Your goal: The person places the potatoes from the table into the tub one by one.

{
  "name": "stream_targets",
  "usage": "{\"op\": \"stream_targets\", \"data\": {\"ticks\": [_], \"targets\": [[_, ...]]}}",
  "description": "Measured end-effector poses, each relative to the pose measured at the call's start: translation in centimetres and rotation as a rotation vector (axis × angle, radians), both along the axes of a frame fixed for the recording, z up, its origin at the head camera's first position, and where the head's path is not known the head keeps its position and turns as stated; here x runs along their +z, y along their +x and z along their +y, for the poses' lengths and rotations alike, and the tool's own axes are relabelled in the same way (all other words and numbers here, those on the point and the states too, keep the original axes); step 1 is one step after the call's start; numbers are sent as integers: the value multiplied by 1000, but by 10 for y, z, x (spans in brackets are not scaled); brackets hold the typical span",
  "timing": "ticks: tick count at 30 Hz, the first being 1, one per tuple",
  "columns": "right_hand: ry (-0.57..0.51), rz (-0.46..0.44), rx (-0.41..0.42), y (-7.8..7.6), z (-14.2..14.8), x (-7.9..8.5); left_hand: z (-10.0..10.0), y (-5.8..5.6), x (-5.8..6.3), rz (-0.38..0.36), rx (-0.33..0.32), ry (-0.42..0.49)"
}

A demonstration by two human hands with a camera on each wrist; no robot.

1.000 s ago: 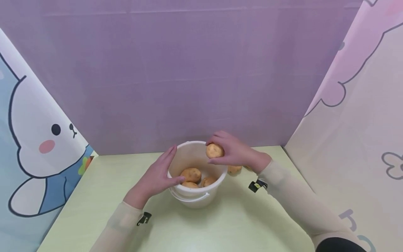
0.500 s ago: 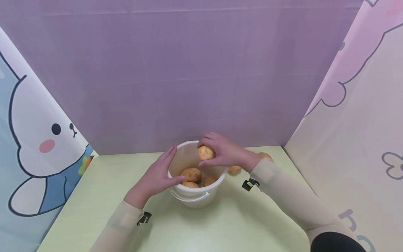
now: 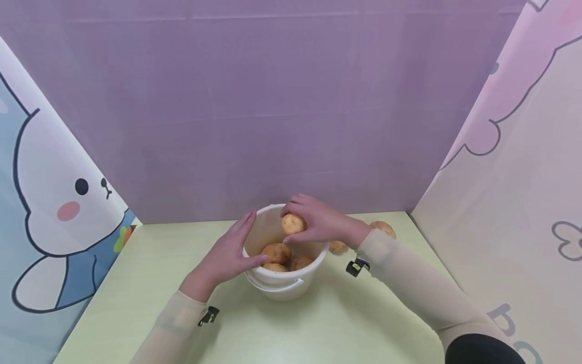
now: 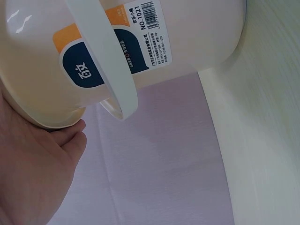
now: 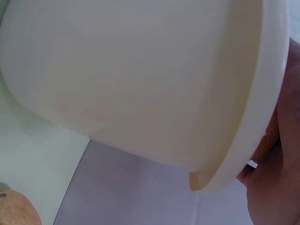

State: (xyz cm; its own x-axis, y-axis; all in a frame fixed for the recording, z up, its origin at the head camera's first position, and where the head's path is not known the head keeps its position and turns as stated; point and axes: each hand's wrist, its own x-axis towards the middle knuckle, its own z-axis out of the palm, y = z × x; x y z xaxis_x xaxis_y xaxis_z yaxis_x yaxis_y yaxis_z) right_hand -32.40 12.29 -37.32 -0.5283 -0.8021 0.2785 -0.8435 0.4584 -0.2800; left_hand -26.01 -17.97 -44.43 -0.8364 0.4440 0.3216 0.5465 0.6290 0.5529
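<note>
A white bucket (image 3: pixel 291 288) stands on the table with several potatoes (image 3: pixel 276 253) inside. My left hand (image 3: pixel 229 253) holds its rim on the left, the thumb reaching over the near edge. In the left wrist view, the bucket's handle (image 4: pixel 104 54) hangs across a printed label (image 4: pixel 154 35). Over the bucket's mouth, my right hand (image 3: pixel 320 221) grips another potato (image 3: pixel 293 224) between fingers and thumb. The bucket wall hides most of that potato (image 5: pixel 269 138) in the right wrist view.
Right of the bucket, a potato (image 3: pixel 338 247) lies on the pale green table (image 3: pixel 254 333). Another potato (image 3: pixel 383 228) sits farther right, partly behind the right forearm. A purple backdrop (image 3: pixel 273 111) rises behind the table, with printed panels (image 3: pixel 509 202) at both sides.
My right hand has moved left and slightly down with the potato, from the bucket's right rim to over its mouth. The rightmost potato has come into view. The left hand stays put.
</note>
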Motion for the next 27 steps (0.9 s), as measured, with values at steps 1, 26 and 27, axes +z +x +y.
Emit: {"op": "stream_targets", "data": {"ticks": [1,26,27], "targets": [[4,-1,1,0,0,-1,0,0,0,2,0,1],[13,-24,4,1,9,-1,4,2,0,-8,-9,12],[4,-28,1,1,10,-1,4,2,-1,-7,-8,11]]}}
